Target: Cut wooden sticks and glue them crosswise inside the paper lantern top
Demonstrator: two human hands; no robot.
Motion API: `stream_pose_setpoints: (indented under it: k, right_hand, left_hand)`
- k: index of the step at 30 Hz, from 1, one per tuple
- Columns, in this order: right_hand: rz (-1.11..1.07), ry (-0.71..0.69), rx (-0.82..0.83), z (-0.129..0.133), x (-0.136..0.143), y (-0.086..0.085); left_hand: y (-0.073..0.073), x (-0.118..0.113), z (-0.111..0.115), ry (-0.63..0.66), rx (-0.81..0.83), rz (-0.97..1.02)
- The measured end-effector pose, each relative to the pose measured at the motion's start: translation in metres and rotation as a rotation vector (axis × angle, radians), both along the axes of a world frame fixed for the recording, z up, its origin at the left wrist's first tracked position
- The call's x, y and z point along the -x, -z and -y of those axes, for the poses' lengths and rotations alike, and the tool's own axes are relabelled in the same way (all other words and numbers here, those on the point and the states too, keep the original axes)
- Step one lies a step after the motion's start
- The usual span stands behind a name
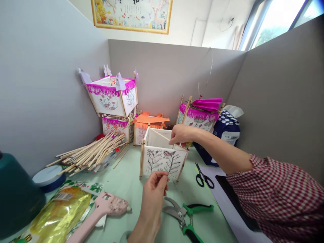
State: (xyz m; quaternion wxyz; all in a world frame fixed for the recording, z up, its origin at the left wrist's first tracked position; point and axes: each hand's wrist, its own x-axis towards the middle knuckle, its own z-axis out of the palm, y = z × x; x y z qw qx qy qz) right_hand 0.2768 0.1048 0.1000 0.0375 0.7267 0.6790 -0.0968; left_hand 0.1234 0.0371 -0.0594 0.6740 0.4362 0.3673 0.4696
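A square paper lantern (163, 163) with a wooden stick frame stands upright in front of me, its front panel drawn with dark branches and a bird. My right hand (181, 134) reaches over its top rim, fingers closed at the end of a thin wooden stick (159, 133) that slants across the opening. My left hand (155, 185) is in front of the lantern's lower edge, thumb and forefinger pinched together; what they hold, if anything, is too small to make out.
Near me lie green-handled pruning shears (182, 216), black scissors (204, 180) and a pink glue gun (111, 204). A pile of wooden sticks (93, 153) is at left, by a round tin (49, 177). Behind stand fringed lanterns (111, 98) and a tissue pack (227, 128). Grey partitions (172, 74) enclose the table.
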Motion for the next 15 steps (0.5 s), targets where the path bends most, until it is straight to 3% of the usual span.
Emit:
stream_pose_setpoints:
  k: [11, 15]
  right_hand:
    - [-0.095, -0.009, -0.03, 0.003, -0.005, 0.001]
    - [-0.171, -0.014, -0.052, 0.011, -0.011, -0.007]
  left_hand:
    - [0.001, -0.001, -0.002, -0.002, -0.016, -0.016]
    - [0.004, -0.001, 0.0, -0.038, -0.212, -0.08]
